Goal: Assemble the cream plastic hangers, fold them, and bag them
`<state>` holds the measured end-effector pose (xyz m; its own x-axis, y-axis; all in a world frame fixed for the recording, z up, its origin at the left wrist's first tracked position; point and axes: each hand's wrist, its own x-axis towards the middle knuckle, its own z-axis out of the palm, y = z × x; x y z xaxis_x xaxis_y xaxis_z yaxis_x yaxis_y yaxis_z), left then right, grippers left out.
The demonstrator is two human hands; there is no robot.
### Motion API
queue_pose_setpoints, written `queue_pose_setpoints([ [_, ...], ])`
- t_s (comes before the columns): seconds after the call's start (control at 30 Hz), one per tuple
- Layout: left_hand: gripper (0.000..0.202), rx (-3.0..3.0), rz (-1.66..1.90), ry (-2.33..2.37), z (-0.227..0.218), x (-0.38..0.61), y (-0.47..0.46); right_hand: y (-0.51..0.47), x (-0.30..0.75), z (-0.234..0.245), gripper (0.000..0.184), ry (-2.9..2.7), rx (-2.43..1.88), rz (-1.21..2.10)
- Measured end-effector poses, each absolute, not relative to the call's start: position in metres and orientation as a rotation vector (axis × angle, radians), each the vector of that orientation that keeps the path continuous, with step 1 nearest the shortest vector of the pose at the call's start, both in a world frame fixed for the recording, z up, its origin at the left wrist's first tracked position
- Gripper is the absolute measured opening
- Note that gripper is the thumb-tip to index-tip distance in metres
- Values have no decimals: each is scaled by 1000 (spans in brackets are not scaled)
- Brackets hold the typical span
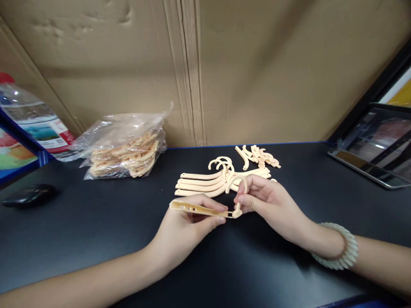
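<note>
My left hand pinches a cream plastic hanger arm, its hollow side with small slots turned towards me. Between the thumb and fingers of my right hand is a cream hanger hook, curved end up. The hook's base meets the tip of the arm; whether the two are joined I cannot tell. Just beyond my hands lie several cream hangers in a row, hooks pointing away. Behind them is a small heap of loose cream pieces.
A clear plastic bag full of cream hanger parts sits at the back left. A black mouse and a water bottle are at far left. At right stands a dark-screened tablet-like device. Cardboard walls the desk's back.
</note>
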<state>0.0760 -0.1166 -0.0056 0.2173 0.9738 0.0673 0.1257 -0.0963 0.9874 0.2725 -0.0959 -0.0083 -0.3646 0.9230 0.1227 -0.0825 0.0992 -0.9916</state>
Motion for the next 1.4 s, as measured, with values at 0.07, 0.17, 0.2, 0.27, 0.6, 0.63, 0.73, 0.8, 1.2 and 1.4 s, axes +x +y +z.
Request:
queue_pose_setpoints([
  [0.07, 7, 1471, 1021, 1112, -5, 76, -117, -96, 272, -9, 27, -1480, -883, 1415],
  [0.17, 6, 1469, 1008, 1120, -4, 77, -117, -97, 271, -10, 27, -1459, -896, 1411],
  [0.2, 6, 1466, 1011, 1119, -4, 77, -117, -97, 270, -10, 27, -1451, -899, 1410],
  [0.27, 6, 1461, 1017, 1113, -4, 78, -118, -97, 270, -10, 25, -1445, -904, 1399],
  [0.6, 8, 1400, 1032, 1087, -5, 78, -117, -100, 270, -9, 12, -1506, -884, 1271],
  [0.63, 8, 1396, 1032, 1086, -5, 78, -117, -100, 269, -9, 12, -1516, -879, 1259],
  [0.73, 9, 1387, 1036, 1084, -5, 78, -117, -101, 269, -9, 11, -1536, -874, 1219],
  [0.8, 9, 1375, 1040, 1076, -6, 79, -117, -101, 269, -10, 10, -1543, -873, 1203],
  [1.2, 12, 1264, 1036, 1000, -9, 81, -118, -106, 266, -10, 7, -1577, -899, 1042],
  [1.4, 11, 1223, 1028, 979, -9, 81, -116, -106, 266, -10, 9, -1558, -908, 1029],
])
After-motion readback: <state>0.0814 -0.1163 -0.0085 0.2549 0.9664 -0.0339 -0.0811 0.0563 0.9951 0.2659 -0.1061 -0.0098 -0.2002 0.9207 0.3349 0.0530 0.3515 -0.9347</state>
